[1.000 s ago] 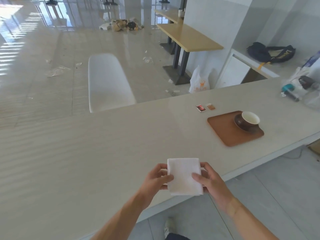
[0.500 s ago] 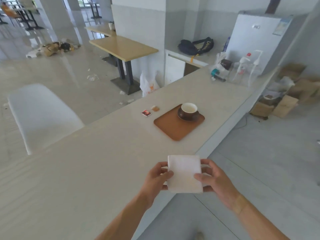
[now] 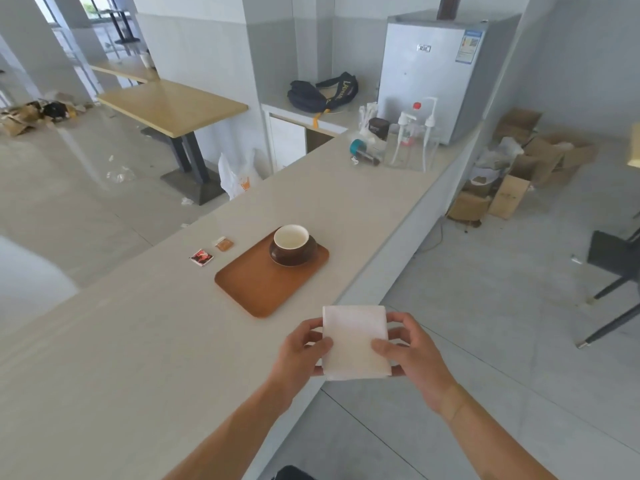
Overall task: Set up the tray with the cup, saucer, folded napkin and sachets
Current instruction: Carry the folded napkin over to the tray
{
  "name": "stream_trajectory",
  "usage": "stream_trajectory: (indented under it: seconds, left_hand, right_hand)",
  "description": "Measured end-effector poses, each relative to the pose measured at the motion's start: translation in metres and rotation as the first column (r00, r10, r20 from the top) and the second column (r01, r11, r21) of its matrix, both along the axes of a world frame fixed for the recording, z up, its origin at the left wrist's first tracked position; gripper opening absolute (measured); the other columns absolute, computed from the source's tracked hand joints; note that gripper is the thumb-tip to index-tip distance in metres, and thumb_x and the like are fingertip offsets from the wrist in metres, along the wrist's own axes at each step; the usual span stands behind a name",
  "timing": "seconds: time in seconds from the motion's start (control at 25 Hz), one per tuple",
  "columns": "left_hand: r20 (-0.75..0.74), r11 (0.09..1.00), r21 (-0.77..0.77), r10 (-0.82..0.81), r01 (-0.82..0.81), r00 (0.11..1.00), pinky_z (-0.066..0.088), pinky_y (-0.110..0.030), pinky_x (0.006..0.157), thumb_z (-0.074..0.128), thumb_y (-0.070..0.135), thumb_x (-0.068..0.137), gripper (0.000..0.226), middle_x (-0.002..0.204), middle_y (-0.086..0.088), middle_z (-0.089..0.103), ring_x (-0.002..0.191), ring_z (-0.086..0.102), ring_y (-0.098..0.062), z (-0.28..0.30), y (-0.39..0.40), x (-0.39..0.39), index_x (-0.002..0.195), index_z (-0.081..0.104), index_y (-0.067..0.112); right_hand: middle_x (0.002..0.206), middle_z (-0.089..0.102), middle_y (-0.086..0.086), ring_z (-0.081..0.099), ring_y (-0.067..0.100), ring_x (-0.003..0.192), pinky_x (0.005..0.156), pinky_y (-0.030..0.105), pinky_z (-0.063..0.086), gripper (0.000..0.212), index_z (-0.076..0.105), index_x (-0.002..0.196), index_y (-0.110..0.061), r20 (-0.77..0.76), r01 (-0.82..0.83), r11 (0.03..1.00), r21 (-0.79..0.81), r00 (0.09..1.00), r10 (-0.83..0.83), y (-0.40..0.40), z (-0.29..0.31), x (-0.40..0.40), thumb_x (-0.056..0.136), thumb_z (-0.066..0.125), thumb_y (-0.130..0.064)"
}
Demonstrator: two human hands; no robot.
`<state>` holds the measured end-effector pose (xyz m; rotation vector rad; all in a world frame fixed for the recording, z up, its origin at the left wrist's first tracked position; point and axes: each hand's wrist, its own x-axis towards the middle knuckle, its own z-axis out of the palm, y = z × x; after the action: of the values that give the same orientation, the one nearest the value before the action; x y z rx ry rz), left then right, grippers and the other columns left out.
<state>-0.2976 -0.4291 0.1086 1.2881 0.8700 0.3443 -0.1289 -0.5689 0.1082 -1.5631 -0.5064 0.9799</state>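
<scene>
Change since the earlier view: the tray (image 3: 266,285) now sits closer to the hands and nearer the picture's centre; the folded napkin (image 3: 355,341) remains gripped the same way.

Tray: brown, rounded rectangle, flat on the pale counter (image 3: 121,341), its right side near the counter's front edge. The tray's near half is bare.

Cup (image 3: 291,238): white inside, upright on the dark saucer (image 3: 293,259), both at the tray's far corner.

Sachets: a red one (image 3: 201,257) and a tan one (image 3: 224,243), on the counter just left of the tray, apart from it and from each other.

Open room: bare counter stretches left of and nearer than the tray.

Napkin: white square, held in the air just nearer than the tray, overhanging the counter's front edge. Left hand (image 3: 300,355) pinches its left edge, thumb on top; right hand (image 3: 412,355) pinches its right edge likewise.
</scene>
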Motion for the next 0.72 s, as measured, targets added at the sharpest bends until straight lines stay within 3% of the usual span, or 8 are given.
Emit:
stream_trajectory:
  seconds: [0.24,0.4,0.6,0.72]
  left_hand:
    - [-0.028,0.996,-0.018,0.083,-0.084,0.996,0.061,-0.043,0.081,0.061,0.002,0.092,0.031,0.108,-0.023,0.064,0.099,0.067,-0.034,-0.012,0.050,0.040,0.116,0.062,0.021]
    - [-0.018,0.980,-0.057,0.190,-0.190,0.982,0.061,-0.032,0.072,0.060,0.005,0.093,0.026,0.109,-0.017,0.064,0.099,0.067,-0.030,-0.026,0.100,0.051,0.111,0.062,0.023]
    - [-0.068,0.920,-0.120,0.368,-0.374,0.927,0.062,-0.038,0.078,0.062,0.010,0.093,0.024,0.111,-0.008,0.062,0.102,0.065,-0.026,-0.052,0.152,0.044,0.113,0.059,0.023]
    - [-0.091,0.858,-0.158,0.480,-0.489,0.873,0.062,-0.035,0.074,0.061,0.009,0.093,0.026,0.108,-0.010,0.063,0.100,0.067,-0.029,-0.067,0.175,0.027,0.115,0.060,0.022]
  right_hand:
    - [0.103,0.066,0.009,0.069,0.023,0.088,0.061,0.036,0.060,0.036,0.061,0.105,-0.036,0.032,-0.052,0.998,-0.038,0.998,0.053,0.059,-0.009,0.047,0.079,0.076,-0.016]
    - [0.105,0.065,0.008,0.068,0.024,0.093,0.066,0.039,0.062,0.038,0.059,0.108,-0.035,0.056,-0.176,0.978,-0.115,0.981,0.183,0.129,-0.015,0.071,0.080,0.073,-0.014]
    - [0.110,0.063,0.003,0.068,0.019,0.096,0.074,0.034,0.062,0.057,0.050,0.122,-0.043,0.055,-0.445,0.854,-0.271,0.878,0.476,0.217,-0.027,0.080,0.078,0.074,-0.015]
    - [0.111,0.064,0.000,0.066,0.020,0.099,0.075,0.037,0.062,0.063,0.048,0.125,-0.045,0.052,-0.541,0.777,-0.322,0.809,0.585,0.265,-0.045,0.070,0.075,0.075,-0.017]
